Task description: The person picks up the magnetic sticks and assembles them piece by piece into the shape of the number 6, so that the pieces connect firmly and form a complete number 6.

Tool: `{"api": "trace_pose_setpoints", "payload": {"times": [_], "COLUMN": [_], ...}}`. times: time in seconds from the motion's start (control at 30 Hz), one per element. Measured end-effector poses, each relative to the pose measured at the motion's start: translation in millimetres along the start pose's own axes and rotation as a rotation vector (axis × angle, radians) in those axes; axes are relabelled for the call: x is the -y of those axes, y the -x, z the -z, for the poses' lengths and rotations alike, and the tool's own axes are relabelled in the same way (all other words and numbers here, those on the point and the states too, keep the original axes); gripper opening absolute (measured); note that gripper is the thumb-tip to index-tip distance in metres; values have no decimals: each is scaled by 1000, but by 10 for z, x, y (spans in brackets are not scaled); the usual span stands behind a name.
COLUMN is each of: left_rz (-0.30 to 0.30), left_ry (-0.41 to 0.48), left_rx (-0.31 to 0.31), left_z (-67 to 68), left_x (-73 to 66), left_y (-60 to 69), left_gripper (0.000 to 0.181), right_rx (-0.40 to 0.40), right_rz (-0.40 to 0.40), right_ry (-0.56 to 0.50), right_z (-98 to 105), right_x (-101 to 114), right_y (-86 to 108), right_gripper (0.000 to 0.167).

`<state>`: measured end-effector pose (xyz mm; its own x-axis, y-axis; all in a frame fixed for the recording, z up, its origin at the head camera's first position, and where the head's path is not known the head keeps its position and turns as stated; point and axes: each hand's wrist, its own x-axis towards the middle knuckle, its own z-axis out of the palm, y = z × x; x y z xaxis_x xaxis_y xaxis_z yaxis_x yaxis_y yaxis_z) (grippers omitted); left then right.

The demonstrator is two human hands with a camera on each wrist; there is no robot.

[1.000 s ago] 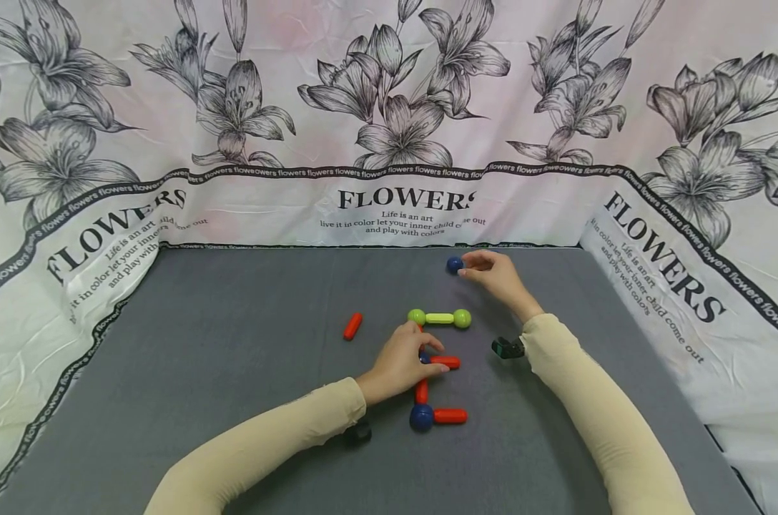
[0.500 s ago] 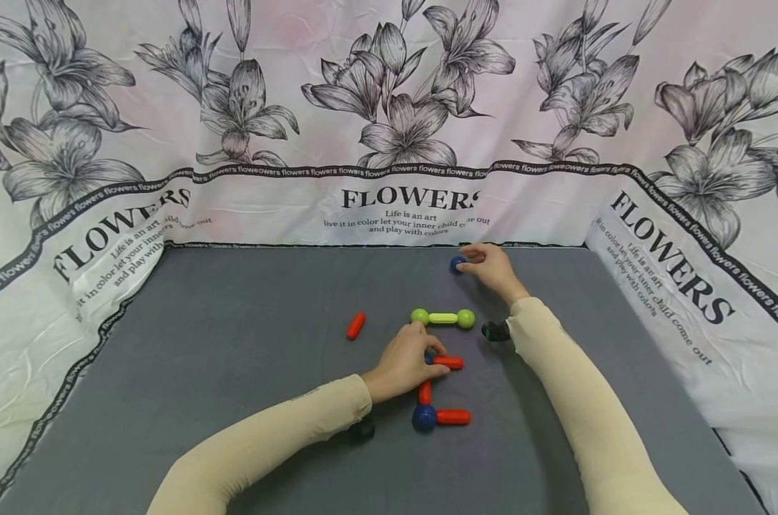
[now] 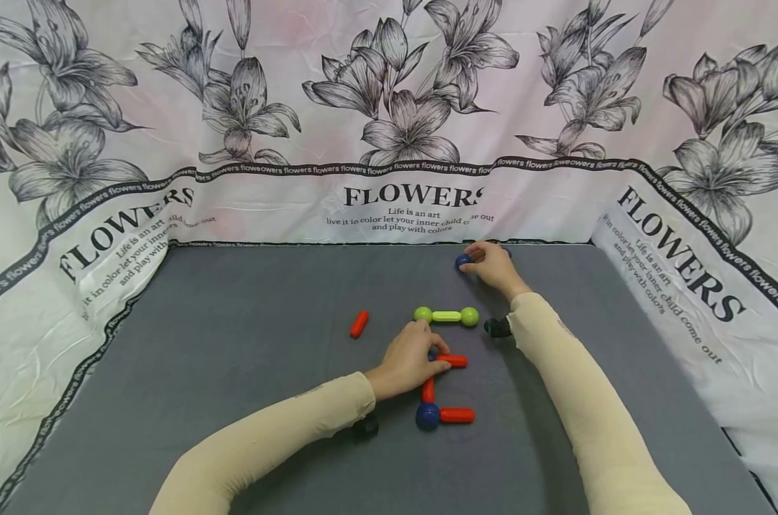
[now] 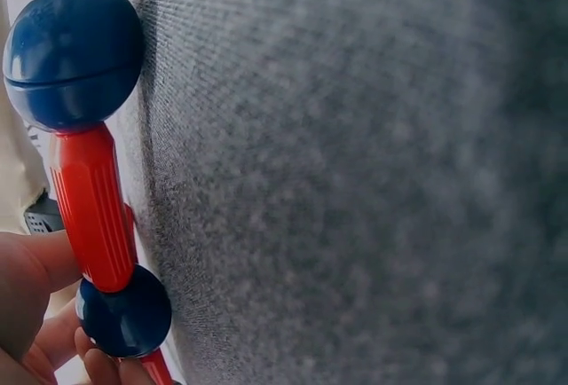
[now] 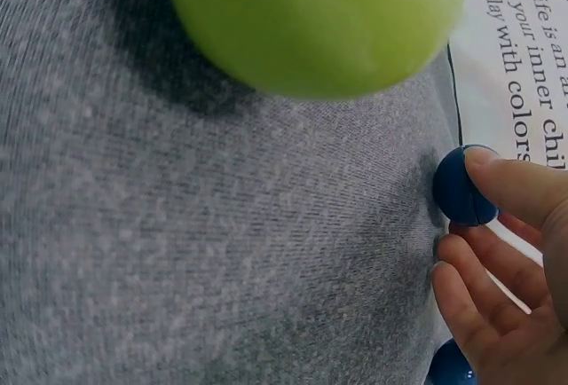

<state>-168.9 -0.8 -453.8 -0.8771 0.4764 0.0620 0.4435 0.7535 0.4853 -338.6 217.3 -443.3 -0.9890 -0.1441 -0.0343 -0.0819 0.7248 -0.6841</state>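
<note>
My left hand (image 3: 407,363) holds the middle blue ball (image 4: 126,312) of a chain of magnetic sticks and balls lying on the cloth. A red stick (image 3: 452,361) points right from it. At the near end sit a bigger-looking blue ball (image 3: 428,415) and another red stick (image 3: 457,415). The far part of the chain is partly hidden by the hand; a green stick (image 3: 446,316) between two green balls (image 3: 469,317) lies there. Near the back edge, my right hand (image 3: 495,270) pinches a loose blue ball (image 5: 457,188) between thumb and fingers, at the cloth.
A loose red stick (image 3: 359,324) lies left of the chain. Another blue ball (image 3: 507,252) sits behind the right hand. A flower-printed curtain (image 3: 402,207) borders the grey tabletop (image 3: 254,307) at the back and sides. Black wrist cameras (image 3: 498,327) hang under the sleeves.
My right hand has moved in closer around the blue ball, and its forearm has swung slightly left. My left hand keeps its place on the chain. The head view has shifted a little.
</note>
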Motion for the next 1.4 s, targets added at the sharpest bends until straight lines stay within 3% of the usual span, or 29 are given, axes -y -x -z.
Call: {"api": "trace_pose_setpoints", "payload": {"times": [0.5, 0.7, 1.07, 1.4], "left_rz": [-12, -5, 5, 10], "left_ry": [18, 45, 100, 118], "left_rx": [-17, -3, 9, 13], "left_z": [-14, -17, -17, -22], "left_x": [-20, -8, -23, -22], "left_y": [9, 8, 37, 42], "left_gripper": [21, 21, 18, 18], "right_rx": [-108, -152, -110, -10], "right_rz": [81, 119, 151, 135], "right_ry": [4, -32, -62, -65], "right_z": [92, 168, 224, 153], "right_x": [-30, 62, 239, 150], "right_y": [109, 233, 765, 1245], "right_gripper": [38, 39, 38, 39]}}
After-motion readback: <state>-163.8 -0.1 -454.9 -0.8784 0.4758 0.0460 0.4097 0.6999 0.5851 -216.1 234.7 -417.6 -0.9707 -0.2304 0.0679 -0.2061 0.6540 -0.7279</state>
